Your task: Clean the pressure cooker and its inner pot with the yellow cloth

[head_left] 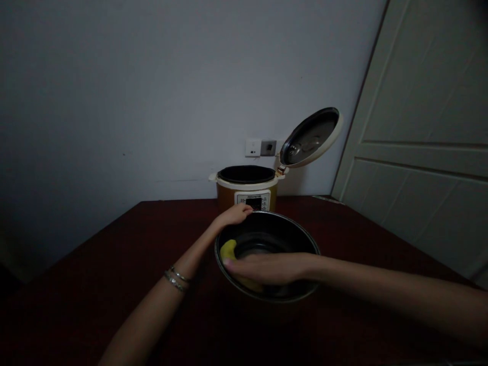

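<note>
A dark rice cooker inner pot with a pale metal rim is tilted toward me over the table. My left hand grips its far left rim, fingers closed over the edge. Inside the pot, my right hand presses a yellow sponge against the left and near part of the wall. Part of the sponge lies hidden beneath that hand, which is slightly blurred. Behind the pot stands the rice cooker, its lid swung up to the right and its control panel facing me.
The dark red table extends on both sides of the pot. A wall socket and a grey switch plate are on the pale wall behind the cooker. A white panelled door stands at the right.
</note>
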`<state>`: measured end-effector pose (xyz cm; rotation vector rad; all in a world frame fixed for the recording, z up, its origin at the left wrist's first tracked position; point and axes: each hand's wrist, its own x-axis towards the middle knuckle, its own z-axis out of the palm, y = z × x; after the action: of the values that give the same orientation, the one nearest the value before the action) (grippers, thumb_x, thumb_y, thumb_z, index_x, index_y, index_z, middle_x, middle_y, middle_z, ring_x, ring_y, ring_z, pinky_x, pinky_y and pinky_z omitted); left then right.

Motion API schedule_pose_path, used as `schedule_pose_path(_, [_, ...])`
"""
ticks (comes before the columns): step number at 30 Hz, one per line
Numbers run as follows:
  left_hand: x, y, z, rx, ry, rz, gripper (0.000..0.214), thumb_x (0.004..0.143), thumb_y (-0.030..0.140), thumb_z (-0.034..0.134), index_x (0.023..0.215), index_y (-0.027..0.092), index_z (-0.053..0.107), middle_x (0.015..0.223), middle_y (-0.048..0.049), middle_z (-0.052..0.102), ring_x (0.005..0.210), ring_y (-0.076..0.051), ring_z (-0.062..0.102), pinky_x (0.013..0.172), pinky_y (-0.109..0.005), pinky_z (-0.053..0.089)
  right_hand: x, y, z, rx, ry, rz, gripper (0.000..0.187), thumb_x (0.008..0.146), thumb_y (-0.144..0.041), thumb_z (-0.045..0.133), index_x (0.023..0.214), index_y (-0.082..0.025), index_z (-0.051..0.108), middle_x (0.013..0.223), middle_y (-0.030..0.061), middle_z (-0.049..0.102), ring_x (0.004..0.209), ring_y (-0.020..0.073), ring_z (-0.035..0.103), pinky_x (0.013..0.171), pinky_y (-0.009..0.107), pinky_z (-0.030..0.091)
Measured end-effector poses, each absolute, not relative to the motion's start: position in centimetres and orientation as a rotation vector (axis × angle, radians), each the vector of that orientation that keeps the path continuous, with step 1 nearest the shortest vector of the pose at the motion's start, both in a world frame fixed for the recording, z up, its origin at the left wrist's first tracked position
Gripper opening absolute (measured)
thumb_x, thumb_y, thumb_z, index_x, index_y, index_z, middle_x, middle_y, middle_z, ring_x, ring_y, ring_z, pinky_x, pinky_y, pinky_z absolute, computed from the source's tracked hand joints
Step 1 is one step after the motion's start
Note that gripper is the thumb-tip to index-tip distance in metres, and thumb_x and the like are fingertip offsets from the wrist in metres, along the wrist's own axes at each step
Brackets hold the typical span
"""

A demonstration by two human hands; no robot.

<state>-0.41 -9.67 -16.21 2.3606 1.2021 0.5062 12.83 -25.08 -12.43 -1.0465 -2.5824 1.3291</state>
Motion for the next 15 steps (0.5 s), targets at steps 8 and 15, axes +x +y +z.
schedule_pose_path(8, [-0.3, -9.5, -16.1, 2.276, 1.196, 0.517, 0.029, 0.084, 0.025, 0.042, 0.092, 0.011, 0.065, 0.084, -0.0051, 0.066, 0.076, -0.016, 0.057, 0.071, -0.027, 0.044, 12.8, -25.1, -13.3, -1.108, -2.327, 1.493, 0.042, 0.088, -0.055, 0.04, 0.091, -0.017, 0.057, 0.09, 0.0049, 0.059, 0.086, 0.0188, 0.055, 0.083, 0.034, 0.043])
schedule_pose_path(15, [-1.1, -13.6, -11.8, 2.293, 1.035, 0.877, 0.026, 0.08, 0.024, 0.055, 0.1, 0.01, 0.066, 0.096, -0.0097, 0.068, 0.089, -0.018, 0.061, 0.082, -0.03, 0.046, 15.4, -25.8, -12.9, -1.119, -2.746, 0.935, 0.036, 0.081, -0.052, 0.053, 0.08, -0.017, 0.06, 0.07, 0.0007, 0.057, 0.059, 0.0121, 0.048, 0.05, 0.024, 0.033])
